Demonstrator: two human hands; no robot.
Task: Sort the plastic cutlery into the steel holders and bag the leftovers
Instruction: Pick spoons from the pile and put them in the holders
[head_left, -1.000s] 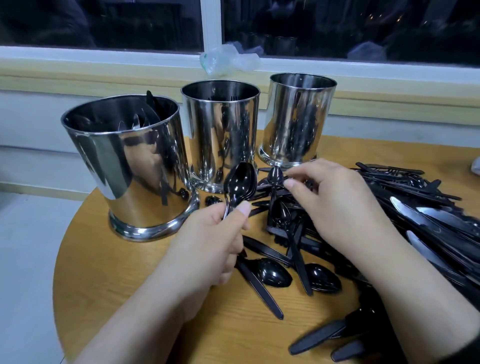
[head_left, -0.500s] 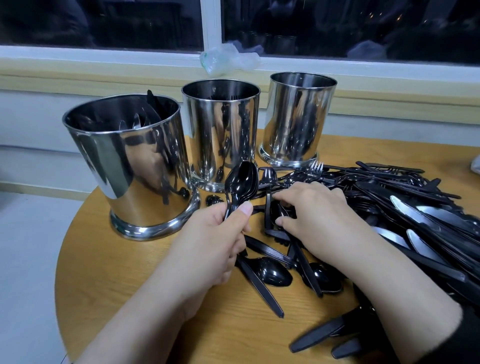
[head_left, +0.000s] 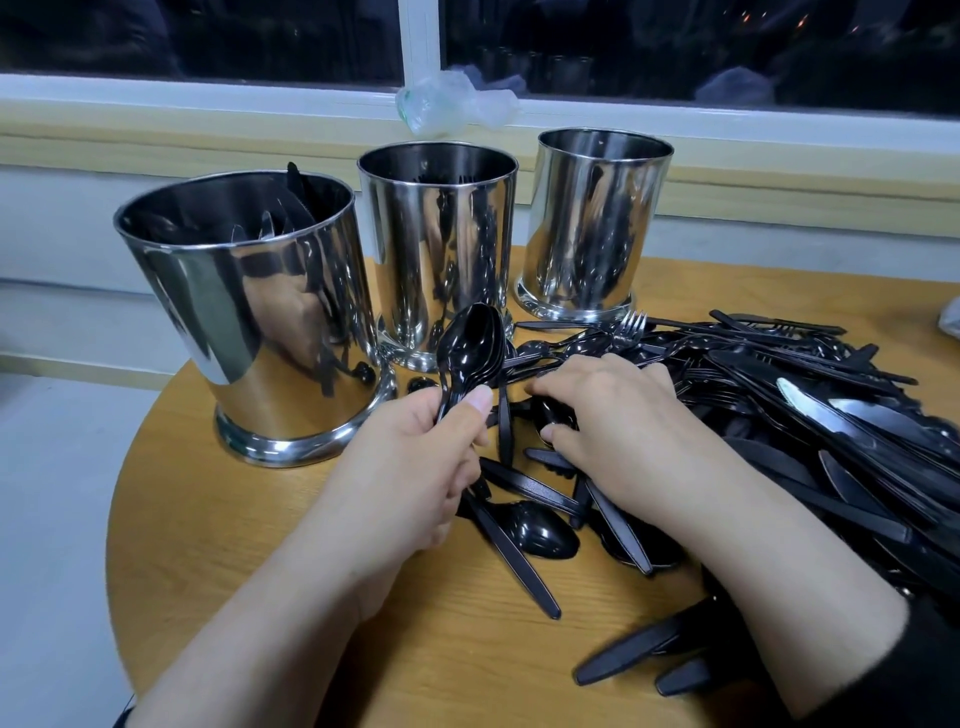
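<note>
The left hand (head_left: 415, 467) grips a nested stack of black spoons (head_left: 470, 353) by the handles, thumb pressed along the front, bowls upright and just in front of the middle holder (head_left: 436, 244).

The right hand (head_left: 618, 421) lies palm down on the near edge of the cutlery pile (head_left: 810, 410). Its fingers curl over a spoon (head_left: 553, 413) in the pile, with the thumb tip against that spoon; whether the spoon is lifted cannot be determined.

Three steel holders stand in a row at the far side of the round wooden table (head_left: 208, 545):
- Left holder (head_left: 249, 317): nearest, contains black cutlery, with one handle projecting above the rim.
- Middle holder: dark items are visible inside near the rim.
- Right holder (head_left: 597, 223): farthest back; contents cannot be determined.

The pile of black knives, forks and spoons covers the right half of the table. Loose spoons (head_left: 535, 530) and knives (head_left: 639, 654) lie between and below the hands.

A crumpled clear bag (head_left: 452, 104) rests on the windowsill behind the holders.
</note>
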